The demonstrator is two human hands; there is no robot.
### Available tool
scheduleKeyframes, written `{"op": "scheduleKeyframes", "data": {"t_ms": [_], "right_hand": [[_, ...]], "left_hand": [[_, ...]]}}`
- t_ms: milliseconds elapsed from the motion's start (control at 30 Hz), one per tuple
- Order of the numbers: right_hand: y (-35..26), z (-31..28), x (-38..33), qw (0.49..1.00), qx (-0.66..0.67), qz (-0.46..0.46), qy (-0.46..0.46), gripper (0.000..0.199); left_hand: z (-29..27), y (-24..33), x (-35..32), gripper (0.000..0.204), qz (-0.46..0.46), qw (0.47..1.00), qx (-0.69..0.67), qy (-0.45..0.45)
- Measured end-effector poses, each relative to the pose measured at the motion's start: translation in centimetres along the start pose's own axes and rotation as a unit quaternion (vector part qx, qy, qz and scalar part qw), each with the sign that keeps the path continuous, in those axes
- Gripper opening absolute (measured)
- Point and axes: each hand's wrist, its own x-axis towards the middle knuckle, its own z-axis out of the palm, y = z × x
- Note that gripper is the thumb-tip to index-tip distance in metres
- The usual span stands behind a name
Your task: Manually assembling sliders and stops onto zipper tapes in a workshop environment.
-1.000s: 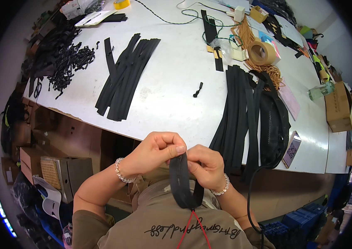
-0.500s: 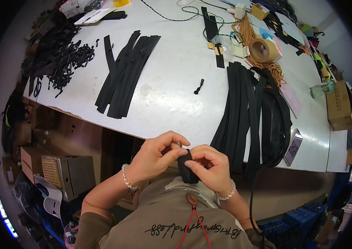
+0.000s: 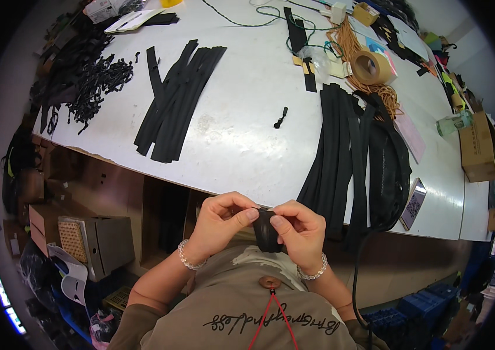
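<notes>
Pinching away at the near edge of the table (image 3: 247, 175), both hands are on one black strip (image 3: 267, 233), and it's right in the middle of the view, in front of the person's shirt (image 3: 212, 312)! The left hand (image 3: 222, 226) has its thumb and fingers closed on the strip's upper left side; the right hand (image 3: 303, 230) grips the upper right with the thumb lying across the front. Narrow grips, both of them, close together, and the strip hangs down between the two, its lower end just above the pale patch on the shirt. A clear beaded bracelet (image 3: 191, 256) rings the left wrist, and a matching band (image 3: 316, 269) rings the right. Out on the table, one small black piece (image 3: 281, 118) lies alone, well apart from everything. Over to the left, a pile of black strips (image 3: 182, 105) lies crossed and fanned, and beyond it, a tangled heap of small black pieces (image 3: 100, 87). To the right, more black strips (image 3: 330, 154) run toward the near edge, right beside a black bag (image 3: 384, 175). A tan tape roll (image 3: 384, 69) sits by some orange-brown cord (image 3: 348, 42), and a green-tinted bottle (image 3: 455, 123) lies beside a cardboard box (image 3: 478, 150) at the far right!
</notes>
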Motion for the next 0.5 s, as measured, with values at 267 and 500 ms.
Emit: {"op": "scheduleKeyframes", "data": {"t_ms": [267, 500], "right_hand": [[0.21, -0.17, 0.23, 0.992, 0.091, 0.086, -0.014, 0.006], [0.67, -0.22, -0.08, 0.997, 0.032, 0.070, -0.017, 0.006]], "left_hand": [[0.15, -0.21, 0.06, 0.009, -0.079, 0.993, -0.088, -0.018], [0.15, -0.34, -0.11, 0.015, 0.018, 0.999, 0.036, -0.002]]}}
